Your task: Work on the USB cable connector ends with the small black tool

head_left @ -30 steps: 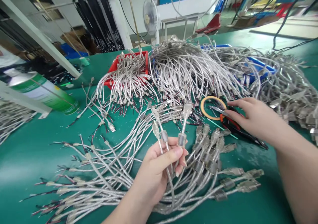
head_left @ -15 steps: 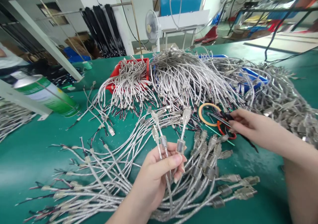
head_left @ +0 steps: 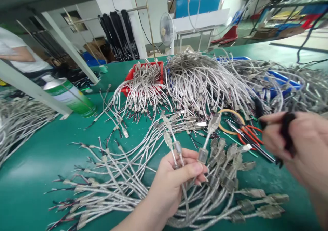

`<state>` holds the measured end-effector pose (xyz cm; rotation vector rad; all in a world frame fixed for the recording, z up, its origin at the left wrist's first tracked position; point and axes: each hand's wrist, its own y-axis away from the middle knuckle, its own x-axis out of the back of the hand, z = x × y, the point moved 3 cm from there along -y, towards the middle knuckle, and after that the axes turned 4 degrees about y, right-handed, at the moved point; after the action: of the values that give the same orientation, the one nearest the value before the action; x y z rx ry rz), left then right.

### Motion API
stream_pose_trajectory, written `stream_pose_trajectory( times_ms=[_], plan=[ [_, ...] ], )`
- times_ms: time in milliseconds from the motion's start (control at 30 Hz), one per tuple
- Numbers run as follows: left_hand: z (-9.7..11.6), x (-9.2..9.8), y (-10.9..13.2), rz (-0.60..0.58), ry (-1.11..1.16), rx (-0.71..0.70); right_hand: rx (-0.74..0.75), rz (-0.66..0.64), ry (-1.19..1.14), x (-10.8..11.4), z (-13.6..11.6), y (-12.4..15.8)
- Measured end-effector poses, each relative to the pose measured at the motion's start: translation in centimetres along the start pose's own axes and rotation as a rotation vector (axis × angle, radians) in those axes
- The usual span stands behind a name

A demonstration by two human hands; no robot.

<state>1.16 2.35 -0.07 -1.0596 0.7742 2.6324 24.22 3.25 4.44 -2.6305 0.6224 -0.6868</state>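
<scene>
My left hand [head_left: 171, 186] is closed on a few silver cables [head_left: 203, 154], and their clear USB plugs stand up above my fingers. Below it a fanned bundle of the same cables [head_left: 115, 186] lies on the green table [head_left: 30, 169]. My right hand [head_left: 302, 145] is raised at the right, blurred. Its fingers curl round a black thing [head_left: 285, 128] that I cannot make out. A red-handled cutting tool [head_left: 249, 133] lies on the table just left of that hand, beside a ring of tape [head_left: 232, 112].
A large heap of silver cables [head_left: 205, 77] fills the back of the table, over a red bin [head_left: 133, 73] and a blue bin [head_left: 284, 79]. A green spray can [head_left: 70, 96] stands at the left beside a slanted white frame bar [head_left: 28, 89]. Another person [head_left: 17, 53] sits at the far left.
My right hand has lifted off the tools on the table and come toward me with something black in it. My left hand keeps its hold on the cables; the view has shifted left.
</scene>
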Motion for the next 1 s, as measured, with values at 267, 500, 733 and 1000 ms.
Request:
stream_pose_trajectory(
  times_ms=[267, 500, 733, 1000],
  plan=[
    [-0.6, 0.1, 0.0, 0.011, -0.137, -0.067, 0.08, -0.756, 0.009, -4.8, -2.3, 5.9],
    [0.1, -0.3, 0.2, -0.036, -0.301, -0.176, 0.109, -0.729, -0.033, -5.5, -2.3, 6.1],
    [-0.2, -0.4, 0.1, -0.051, -0.329, -0.062, 0.088, -0.63, 0.052, -4.6, -1.8, 5.1],
    [-0.4, -0.4, 0.1, 0.015, -0.313, -0.086, -0.04, -0.678, -0.073, -5.8, -1.7, 6.0]
  ],
)
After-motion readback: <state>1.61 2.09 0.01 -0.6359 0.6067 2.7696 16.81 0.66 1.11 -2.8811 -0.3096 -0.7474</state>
